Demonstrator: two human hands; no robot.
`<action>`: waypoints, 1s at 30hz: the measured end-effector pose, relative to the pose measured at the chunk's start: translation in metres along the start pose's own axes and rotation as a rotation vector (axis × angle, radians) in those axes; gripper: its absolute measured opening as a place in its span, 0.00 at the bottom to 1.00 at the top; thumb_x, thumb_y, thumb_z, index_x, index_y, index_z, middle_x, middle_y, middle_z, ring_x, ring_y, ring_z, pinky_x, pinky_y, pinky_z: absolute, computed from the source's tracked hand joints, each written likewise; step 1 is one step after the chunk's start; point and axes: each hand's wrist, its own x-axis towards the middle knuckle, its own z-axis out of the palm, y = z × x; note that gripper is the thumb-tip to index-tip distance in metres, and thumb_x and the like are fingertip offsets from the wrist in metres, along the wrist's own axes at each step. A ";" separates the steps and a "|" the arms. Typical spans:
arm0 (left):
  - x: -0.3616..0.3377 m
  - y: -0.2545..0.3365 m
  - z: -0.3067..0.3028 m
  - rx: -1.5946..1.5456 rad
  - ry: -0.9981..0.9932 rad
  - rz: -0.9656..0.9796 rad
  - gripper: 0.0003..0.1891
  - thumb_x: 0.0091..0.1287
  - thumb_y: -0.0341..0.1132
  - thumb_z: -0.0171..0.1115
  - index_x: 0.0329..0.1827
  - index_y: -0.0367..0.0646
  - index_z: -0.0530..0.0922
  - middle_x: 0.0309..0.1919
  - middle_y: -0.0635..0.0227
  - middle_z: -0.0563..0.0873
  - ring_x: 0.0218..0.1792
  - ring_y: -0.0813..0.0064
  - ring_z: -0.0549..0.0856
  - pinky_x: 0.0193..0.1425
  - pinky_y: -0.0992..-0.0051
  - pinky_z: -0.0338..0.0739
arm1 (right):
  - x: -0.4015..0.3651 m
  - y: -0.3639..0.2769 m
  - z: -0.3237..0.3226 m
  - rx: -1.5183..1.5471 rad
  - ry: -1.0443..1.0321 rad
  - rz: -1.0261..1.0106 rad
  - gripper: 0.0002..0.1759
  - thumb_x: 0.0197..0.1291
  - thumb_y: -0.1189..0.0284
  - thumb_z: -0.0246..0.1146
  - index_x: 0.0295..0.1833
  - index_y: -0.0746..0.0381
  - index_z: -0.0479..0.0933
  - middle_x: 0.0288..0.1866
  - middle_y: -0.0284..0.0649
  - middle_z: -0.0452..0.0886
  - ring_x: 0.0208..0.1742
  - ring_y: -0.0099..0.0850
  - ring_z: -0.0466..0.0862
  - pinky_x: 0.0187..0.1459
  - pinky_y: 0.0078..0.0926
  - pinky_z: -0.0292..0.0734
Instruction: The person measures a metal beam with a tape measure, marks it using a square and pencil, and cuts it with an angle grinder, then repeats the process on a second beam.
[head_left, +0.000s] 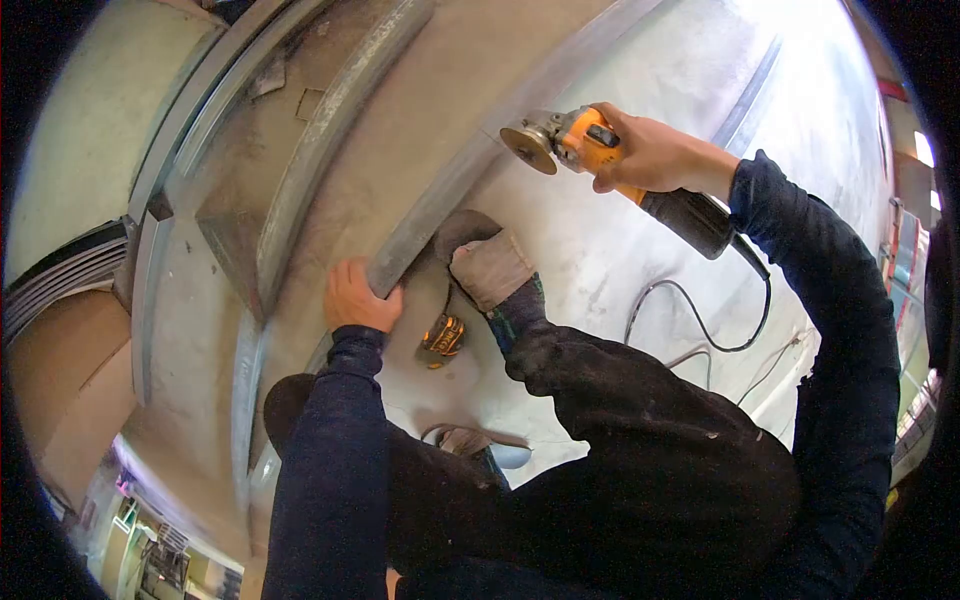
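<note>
My right hand (pixel 662 152) is wrapped round the body of an orange and black angle grinder (pixel 592 138). The grinder's thin round disc (pixel 530 150) sits close beside a long grey metal bar (pixel 440 198), near a fine dark line across it. My left hand (pixel 358 297) grips the near end of this bar, fingers on one side and thumb on the other. A black power cord (pixel 757 262) leaves the back of the grinder and loops down over the pale floor. Between my feet lies an orange and black tape measure (pixel 443 338).
More grey metal bars (pixel 322 145) form a frame on the left. My shoe (pixel 468 232) stands beside the long bar, on the pale floor (pixel 600 285). Thinner cables (pixel 770 370) run across the floor at right. A brown board (pixel 75 375) is at far left.
</note>
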 end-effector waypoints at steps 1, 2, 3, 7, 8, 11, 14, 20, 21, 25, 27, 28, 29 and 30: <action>0.000 0.001 -0.001 -0.005 -0.005 0.004 0.33 0.45 0.44 0.78 0.54 0.38 0.77 0.49 0.52 0.80 0.54 0.47 0.78 0.56 0.53 0.76 | -0.001 -0.003 -0.001 0.010 -0.025 0.040 0.44 0.49 0.61 0.76 0.69 0.62 0.64 0.45 0.50 0.84 0.43 0.43 0.86 0.46 0.37 0.82; 0.001 0.002 -0.002 -0.009 -0.009 0.009 0.33 0.45 0.44 0.78 0.53 0.38 0.77 0.49 0.52 0.80 0.54 0.47 0.78 0.56 0.53 0.76 | -0.002 -0.006 -0.002 0.020 -0.050 0.079 0.44 0.51 0.64 0.74 0.72 0.60 0.62 0.45 0.49 0.84 0.41 0.42 0.85 0.45 0.36 0.82; 0.001 0.002 -0.002 -0.008 -0.011 0.009 0.33 0.45 0.44 0.78 0.53 0.38 0.77 0.49 0.52 0.80 0.54 0.47 0.78 0.56 0.53 0.76 | -0.001 -0.005 -0.001 0.023 -0.051 0.080 0.44 0.51 0.64 0.74 0.72 0.60 0.62 0.45 0.49 0.84 0.41 0.42 0.85 0.45 0.36 0.82; 0.001 0.003 -0.002 -0.019 0.017 0.024 0.32 0.44 0.42 0.78 0.52 0.37 0.77 0.49 0.52 0.79 0.53 0.47 0.78 0.55 0.53 0.76 | -0.002 -0.004 -0.001 0.000 -0.032 0.036 0.46 0.51 0.63 0.74 0.74 0.61 0.59 0.46 0.51 0.84 0.41 0.43 0.86 0.45 0.37 0.84; 0.002 0.003 -0.003 -0.026 0.032 0.035 0.32 0.44 0.42 0.78 0.52 0.37 0.78 0.49 0.52 0.79 0.53 0.47 0.78 0.55 0.53 0.76 | -0.002 -0.007 -0.002 -0.015 -0.038 0.025 0.47 0.52 0.62 0.74 0.74 0.61 0.58 0.47 0.52 0.84 0.41 0.44 0.86 0.44 0.37 0.84; 0.002 0.002 -0.002 -0.062 0.004 0.018 0.31 0.44 0.42 0.77 0.51 0.37 0.78 0.48 0.52 0.79 0.52 0.47 0.78 0.56 0.53 0.76 | -0.002 -0.011 -0.002 -0.041 -0.072 0.113 0.49 0.52 0.62 0.74 0.75 0.60 0.56 0.47 0.53 0.84 0.41 0.45 0.87 0.44 0.37 0.86; 0.003 0.003 -0.003 -0.046 -0.001 0.013 0.31 0.44 0.42 0.77 0.51 0.37 0.78 0.48 0.52 0.79 0.52 0.46 0.78 0.56 0.52 0.76 | -0.002 -0.013 -0.002 -0.039 -0.066 0.097 0.49 0.53 0.62 0.74 0.76 0.60 0.55 0.48 0.54 0.84 0.40 0.46 0.87 0.43 0.37 0.87; 0.002 0.003 -0.003 0.006 0.050 0.037 0.30 0.42 0.41 0.79 0.50 0.43 0.78 0.46 0.60 0.79 0.51 0.54 0.79 0.53 0.58 0.77 | -0.001 -0.010 -0.001 -0.038 -0.059 0.093 0.50 0.52 0.62 0.75 0.76 0.60 0.55 0.48 0.54 0.84 0.40 0.45 0.87 0.43 0.38 0.87; 0.002 0.003 -0.003 0.006 0.049 0.037 0.30 0.42 0.41 0.79 0.50 0.43 0.78 0.46 0.60 0.79 0.51 0.54 0.79 0.53 0.58 0.77 | -0.001 -0.009 -0.001 -0.038 -0.060 0.094 0.50 0.52 0.62 0.75 0.76 0.60 0.55 0.48 0.54 0.84 0.40 0.45 0.87 0.43 0.38 0.87; 0.002 0.004 -0.005 -0.048 -0.018 -0.005 0.31 0.45 0.43 0.77 0.51 0.37 0.79 0.48 0.52 0.80 0.53 0.47 0.78 0.58 0.53 0.76 | -0.001 -0.009 -0.001 -0.039 -0.038 0.063 0.50 0.51 0.63 0.75 0.76 0.60 0.55 0.47 0.54 0.84 0.40 0.45 0.87 0.43 0.38 0.87; 0.002 0.004 -0.005 -0.049 -0.020 -0.004 0.31 0.45 0.43 0.77 0.52 0.37 0.79 0.49 0.53 0.80 0.53 0.47 0.78 0.58 0.54 0.76 | -0.001 -0.008 0.000 -0.043 -0.035 0.068 0.50 0.51 0.63 0.74 0.76 0.60 0.55 0.47 0.54 0.84 0.40 0.45 0.87 0.43 0.38 0.87; 0.002 0.004 -0.005 -0.046 -0.017 -0.001 0.31 0.45 0.43 0.77 0.52 0.37 0.79 0.49 0.52 0.80 0.53 0.47 0.79 0.59 0.54 0.76 | 0.000 -0.005 0.001 -0.041 -0.027 0.050 0.50 0.51 0.62 0.74 0.76 0.60 0.55 0.47 0.54 0.84 0.40 0.45 0.87 0.43 0.37 0.86; 0.002 0.004 -0.006 -0.043 -0.014 0.001 0.31 0.45 0.43 0.78 0.52 0.37 0.79 0.49 0.52 0.80 0.53 0.48 0.79 0.59 0.54 0.76 | 0.000 -0.004 0.002 -0.039 -0.019 0.032 0.50 0.51 0.62 0.74 0.76 0.60 0.55 0.46 0.54 0.84 0.40 0.45 0.87 0.44 0.37 0.86; 0.002 0.003 -0.005 -0.042 -0.015 0.002 0.31 0.45 0.43 0.78 0.52 0.37 0.79 0.49 0.52 0.80 0.53 0.48 0.79 0.59 0.54 0.76 | 0.000 -0.004 0.001 -0.037 -0.019 0.033 0.50 0.51 0.62 0.74 0.76 0.60 0.55 0.46 0.54 0.84 0.40 0.45 0.87 0.44 0.37 0.86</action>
